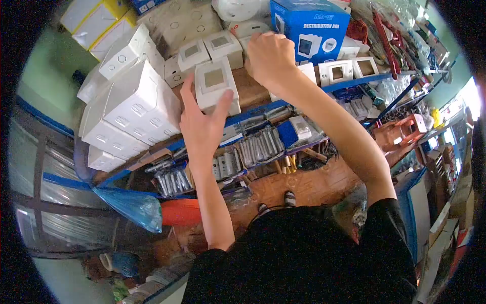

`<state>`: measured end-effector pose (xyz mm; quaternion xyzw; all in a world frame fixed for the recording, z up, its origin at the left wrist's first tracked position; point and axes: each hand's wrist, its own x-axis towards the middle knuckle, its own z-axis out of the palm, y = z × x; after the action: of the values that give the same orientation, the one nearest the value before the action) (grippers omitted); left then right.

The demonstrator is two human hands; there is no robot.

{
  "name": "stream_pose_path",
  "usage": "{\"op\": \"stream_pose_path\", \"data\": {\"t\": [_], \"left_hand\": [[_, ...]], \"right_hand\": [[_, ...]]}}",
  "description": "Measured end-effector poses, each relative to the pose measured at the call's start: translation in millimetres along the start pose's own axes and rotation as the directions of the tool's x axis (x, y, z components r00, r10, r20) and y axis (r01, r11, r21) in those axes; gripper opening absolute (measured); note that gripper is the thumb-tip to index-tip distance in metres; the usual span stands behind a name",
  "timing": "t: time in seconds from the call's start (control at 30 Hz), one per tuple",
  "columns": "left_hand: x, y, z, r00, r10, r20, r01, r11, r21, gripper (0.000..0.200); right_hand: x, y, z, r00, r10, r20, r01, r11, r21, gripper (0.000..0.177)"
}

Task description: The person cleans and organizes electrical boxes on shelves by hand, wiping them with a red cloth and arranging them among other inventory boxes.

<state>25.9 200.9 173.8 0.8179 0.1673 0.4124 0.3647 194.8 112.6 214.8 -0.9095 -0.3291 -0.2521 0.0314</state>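
A white distribution box with a small window (213, 80) sits at the front of the top shelf. My left hand (203, 126) is spread in front of it, index finger along its left side and thumb over its lower right corner. To the right, my right hand (271, 57) is closed, knuckles up, beside a rounded white item (248, 28); what its fingers hold, if anything, is hidden. Two similar windowed boxes, one white box (193, 54) and another white box (223, 44), stand just behind the front one.
Stacked white boxes (136, 101) fill the shelf's left end. A blue printed distribution box carton (310, 30) stands at right, near white window frames (336, 72). The blue shelf edge (253, 110) runs in front. Below are packed switch plates (258, 147) and an orange stool (405, 129).
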Motion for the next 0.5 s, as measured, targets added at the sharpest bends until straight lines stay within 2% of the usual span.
{"op": "stream_pose_path", "data": {"t": [0.07, 0.17, 0.2, 0.27, 0.33, 0.37, 0.4, 0.43, 0.5], "left_hand": [[-3, 6, -4, 0.995, 0.022, 0.098, -0.017, 0.999, -0.049, 0.083], [-4, 11, -6, 0.974, 0.102, 0.202, -0.113, 0.993, 0.044, 0.089], [-3, 7, -3, 0.975, 0.088, 0.206, -0.104, 0.992, 0.071, 0.093], [-1, 11, 5, 0.977, 0.095, 0.189, -0.110, 0.991, 0.075, 0.094], [-2, 12, 13, 0.974, 0.133, 0.185, -0.150, 0.986, 0.079, 0.094], [-4, 11, 18, 0.975, 0.124, 0.182, -0.142, 0.986, 0.089, 0.094], [-3, 11, 23, 0.977, 0.118, 0.179, -0.137, 0.986, 0.099, 0.095], [-3, 11, 27, 0.978, 0.111, 0.179, -0.132, 0.985, 0.109, 0.095], [-3, 18, 30, 0.986, 0.042, 0.159, -0.068, 0.984, 0.162, 0.096]], "right_hand": [[-8, 5, -7, 0.999, -0.027, -0.035, 0.030, 0.996, 0.081, 0.046], [-27, 20, -33, 0.991, -0.087, -0.101, 0.113, 0.950, 0.290, 0.047], [-36, 27, -43, 0.986, -0.107, -0.127, 0.147, 0.917, 0.371, 0.048], [-60, 41, -63, 0.948, -0.091, -0.306, 0.225, 0.871, 0.438, 0.048], [-82, 59, -84, 0.960, -0.074, -0.271, 0.210, 0.829, 0.518, 0.049], [-93, 69, -86, 0.947, -0.054, -0.316, 0.229, 0.803, 0.551, 0.045], [-104, 79, -86, 0.945, -0.025, -0.325, 0.207, 0.816, 0.539, 0.044], [-116, 86, -90, 0.969, 0.067, -0.238, 0.106, 0.758, 0.644, 0.042], [-138, 104, -82, 0.979, 0.177, -0.096, -0.053, 0.686, 0.725, 0.040]]}}
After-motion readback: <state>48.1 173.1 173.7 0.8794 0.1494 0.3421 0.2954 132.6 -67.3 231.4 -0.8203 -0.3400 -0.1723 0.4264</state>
